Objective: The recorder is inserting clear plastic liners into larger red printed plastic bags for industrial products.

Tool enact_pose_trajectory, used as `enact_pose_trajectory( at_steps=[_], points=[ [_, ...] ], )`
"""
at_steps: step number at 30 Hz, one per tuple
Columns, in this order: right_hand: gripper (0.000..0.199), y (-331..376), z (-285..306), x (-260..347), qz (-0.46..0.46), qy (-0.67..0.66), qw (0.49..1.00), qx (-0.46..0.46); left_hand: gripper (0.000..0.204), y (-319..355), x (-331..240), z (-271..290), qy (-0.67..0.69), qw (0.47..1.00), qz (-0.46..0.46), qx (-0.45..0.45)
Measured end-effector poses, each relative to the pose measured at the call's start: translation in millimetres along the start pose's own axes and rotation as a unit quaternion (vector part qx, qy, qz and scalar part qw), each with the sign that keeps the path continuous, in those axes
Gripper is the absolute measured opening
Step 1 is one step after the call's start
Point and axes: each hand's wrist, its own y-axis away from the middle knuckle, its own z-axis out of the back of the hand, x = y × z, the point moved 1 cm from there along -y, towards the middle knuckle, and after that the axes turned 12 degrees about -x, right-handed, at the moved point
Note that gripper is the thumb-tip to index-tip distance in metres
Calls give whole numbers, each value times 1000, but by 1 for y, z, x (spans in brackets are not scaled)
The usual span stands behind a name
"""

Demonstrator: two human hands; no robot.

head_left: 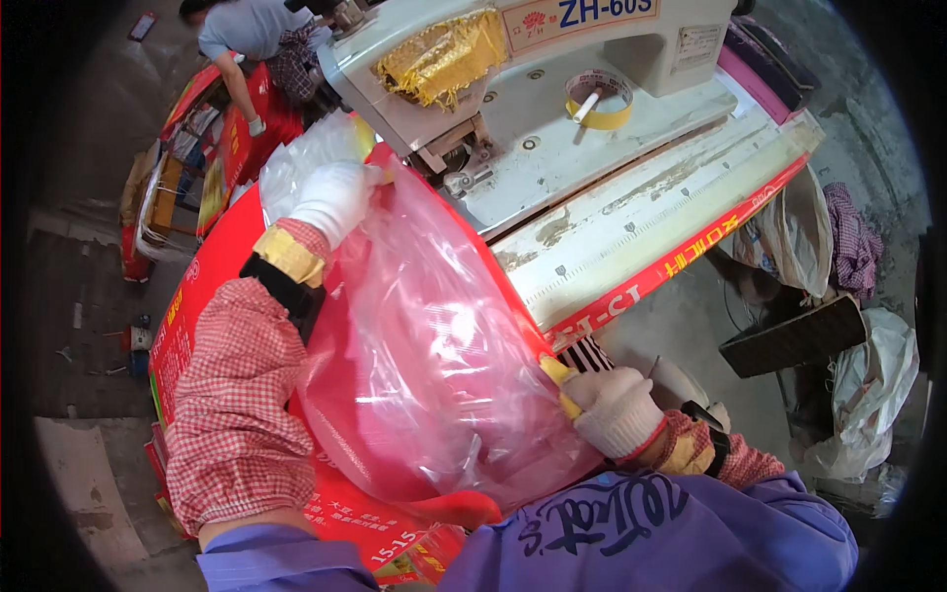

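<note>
White knit covers both hands. L grip [337,200] is closed on the upper rim of the red sack [212,331], right by the machine's sewing end; fingertips partly hidden. R grip [614,407], w/ yellow-wrapped fingers [559,377], is pinched narrow on the sack's rim near the surface's front edge. Sack's mouth is spread btwn the two, tilted up toward the wearer, w/ a clear plastic liner [449,331] crumpled & shiny inside.

Just beyond: white sewing machine [646,67] on a worn pale surface [631,242] w/ red front strip. Gold packet [444,61] is stuck on the machine; yellow tape roll [609,119] lies on its bed, a small white stick [586,106] in the ring.

Farther out, upper L: co-worker [252,32] bent over a red bundle [258,118]. On the R: brown board [794,337], checked cloth [853,242], whitish bag [868,390].
</note>
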Motion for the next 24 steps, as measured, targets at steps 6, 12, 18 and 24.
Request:
enact_pose_trajectory(
  at_steps=[6, 12, 18, 24],
  points=[
    [27, -23, 6, 30, -47, -65, 996, 43, 18, 36, 23, 3, -26, 994, 102, 29],
    [43, -19, 9, 29, -94, -108, 990, 15, 26, 13, -2, 10, 39, 958, -34, -280],
    [40, -25, 23, 35, -133, -84, 981, 113, 44, -2, -24, 20, 151, 971, 113, -147],
    [33, -23, 22, 31, -234, -218, 941, 113, 36, 3, -5, 5, 8, 991, 83, -107]
  ],
)
